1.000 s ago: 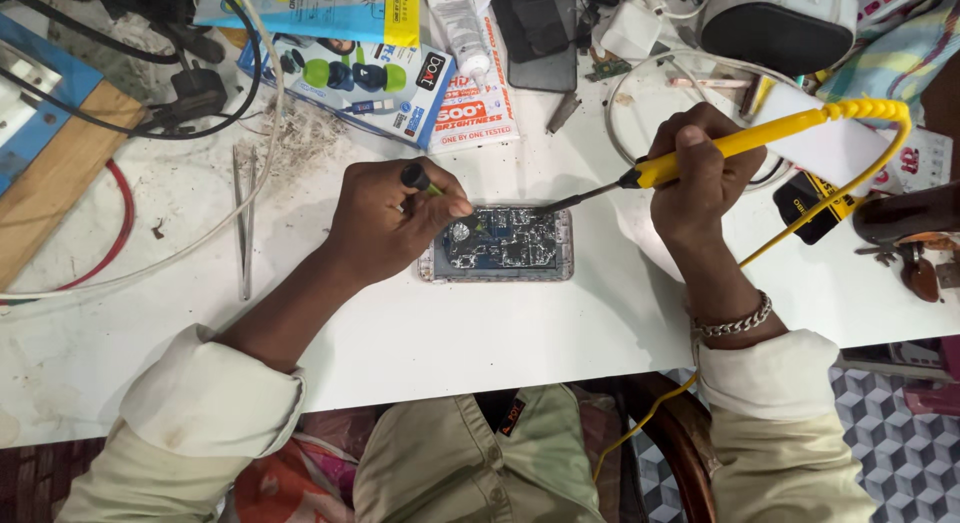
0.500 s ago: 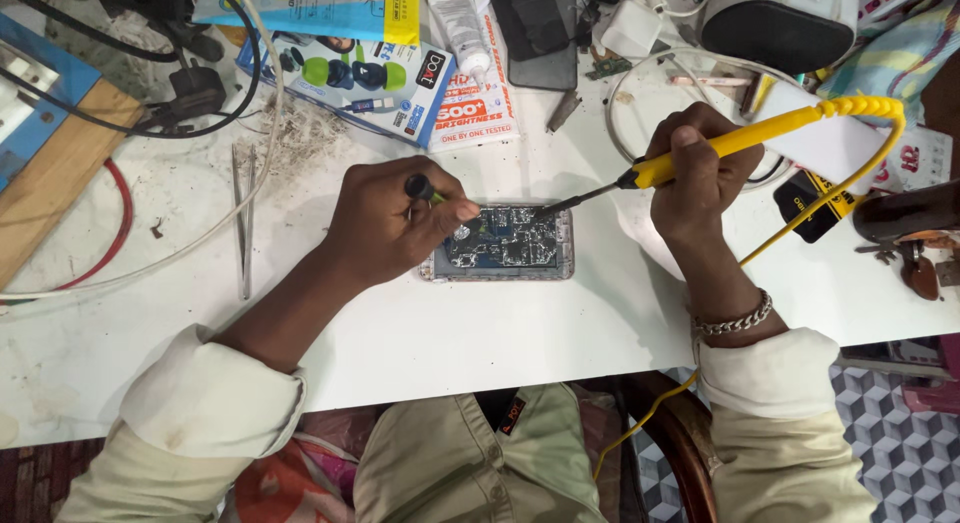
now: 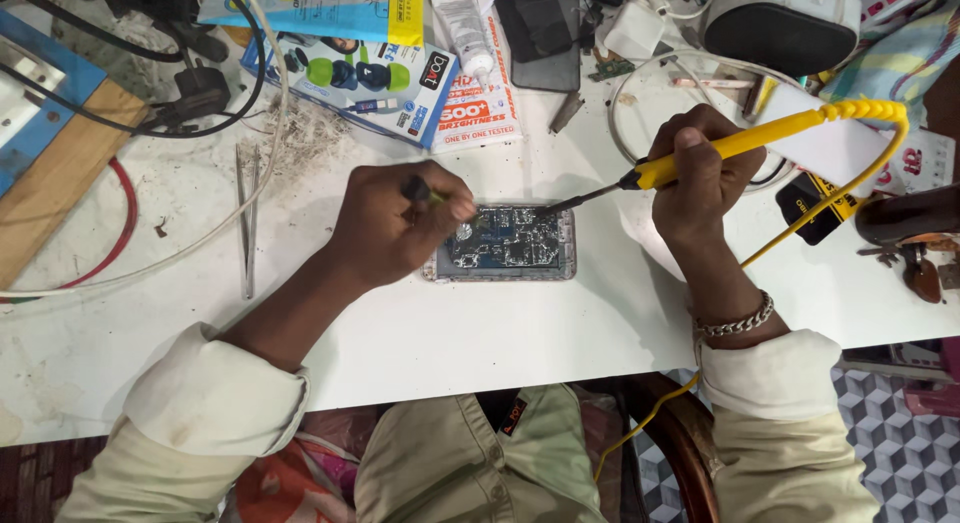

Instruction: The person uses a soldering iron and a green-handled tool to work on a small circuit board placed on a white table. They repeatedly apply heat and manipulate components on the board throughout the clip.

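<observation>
View from above of a person seated at a white table (image 3: 480,353), both forearms in rolled cream sleeves reaching forward. The right hand (image 3: 700,178) is closed around the yellow handle of a soldering iron (image 3: 740,143), held like a pen, its dark metal tip slanting down-left to the top edge of an opened phone (image 3: 510,245). The phone lies flat near the table's middle, back cover off, showing a circuit board with silver shields. The left hand (image 3: 395,223) rests at the phone's left end, fingers curled and pinched on a small dark tool (image 3: 415,190) whose working end is hidden by the fingers. A metal bracelet (image 3: 737,323) circles the right wrist. The iron's yellow cord (image 3: 880,118) loops right, then runs down past the table edge. Tweezers (image 3: 247,218) lie well left of the left hand, beside a small tuft of wire shavings (image 3: 305,143). Along the far edge sit printed boxes (image 3: 370,78), a black plug (image 3: 200,88) with cables, a white tube (image 3: 465,28) and a grey-and-black speaker (image 3: 780,23).
</observation>
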